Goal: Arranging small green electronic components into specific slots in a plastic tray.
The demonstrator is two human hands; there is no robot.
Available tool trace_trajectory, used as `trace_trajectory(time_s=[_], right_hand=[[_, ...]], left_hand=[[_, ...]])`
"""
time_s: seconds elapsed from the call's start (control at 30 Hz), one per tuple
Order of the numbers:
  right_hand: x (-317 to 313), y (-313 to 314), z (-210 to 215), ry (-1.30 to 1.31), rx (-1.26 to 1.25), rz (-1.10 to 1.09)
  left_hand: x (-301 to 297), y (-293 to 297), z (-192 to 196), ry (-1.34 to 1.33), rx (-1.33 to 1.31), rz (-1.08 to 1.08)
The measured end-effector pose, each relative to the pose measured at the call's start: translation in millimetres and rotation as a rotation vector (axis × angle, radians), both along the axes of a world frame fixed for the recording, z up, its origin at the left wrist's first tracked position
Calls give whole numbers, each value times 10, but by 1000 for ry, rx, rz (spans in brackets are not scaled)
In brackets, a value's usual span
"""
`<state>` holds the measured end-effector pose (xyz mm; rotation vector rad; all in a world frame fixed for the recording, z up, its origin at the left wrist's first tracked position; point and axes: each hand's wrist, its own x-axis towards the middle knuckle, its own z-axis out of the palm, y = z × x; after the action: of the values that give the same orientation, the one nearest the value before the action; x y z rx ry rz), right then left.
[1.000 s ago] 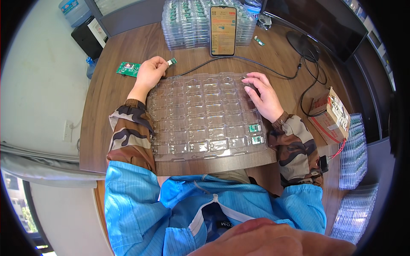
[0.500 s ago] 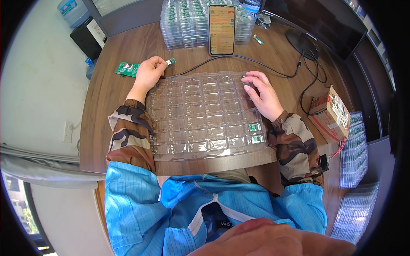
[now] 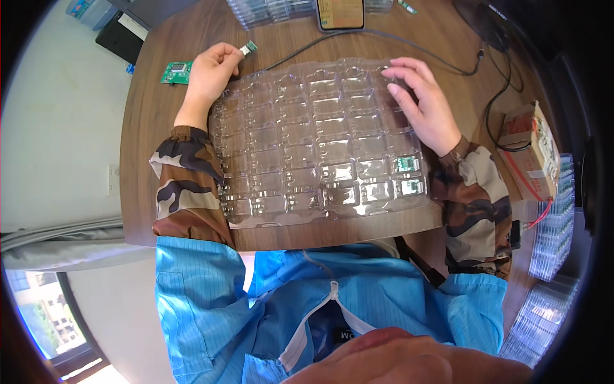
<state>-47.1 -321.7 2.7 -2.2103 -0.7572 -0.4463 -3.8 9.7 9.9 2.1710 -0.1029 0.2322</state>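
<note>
My left hand (image 3: 213, 72) is closed in a pinch on a small green circuit board (image 3: 250, 47) with a pale metal connector. It is just beyond the far left corner of a clear plastic compartment tray (image 3: 297, 155). Left of that hand lies a larger green circuit board (image 3: 174, 73), partly covered by the hand. My right hand (image 3: 427, 104) is open, its fingers resting at the far right corner of the tray. Two small green boards, an upper one (image 3: 407, 164) and a lower one (image 3: 413, 186), sit in the rightmost column's near compartments.
Behind the tray stand a phone (image 3: 340, 15) and stacked clear trays (image 3: 256, 14). A black cable (image 3: 409, 42) crosses the wooden table (image 3: 153, 147). At the right are a cardboard box (image 3: 529, 148), a monitor base (image 3: 481, 24) and more stacked trays (image 3: 551, 224).
The view has tilted downward and shifted, so the tray and hands appear higher. My left hand still holds the small board, and my right hand stays at the tray's corner.
</note>
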Motion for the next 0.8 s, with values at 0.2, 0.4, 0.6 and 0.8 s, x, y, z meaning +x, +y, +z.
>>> trace_trajectory(time_s=[0.2, 0.4, 0.6, 0.8], right_hand=[[-3, 6, -27, 33, 4, -15], [-9, -17, -32, -5, -17, -20], [-20, 9, -36, -24, -17, -32], [-10, 20, -40, -20, -9, -29]], left_hand=[[33, 69, -59, -7, -6, -21], [20, 16, -22, -3, -7, -3], [21, 61, -26, -6, -12, 11], [22, 54, -29, 7, -34, -10]])
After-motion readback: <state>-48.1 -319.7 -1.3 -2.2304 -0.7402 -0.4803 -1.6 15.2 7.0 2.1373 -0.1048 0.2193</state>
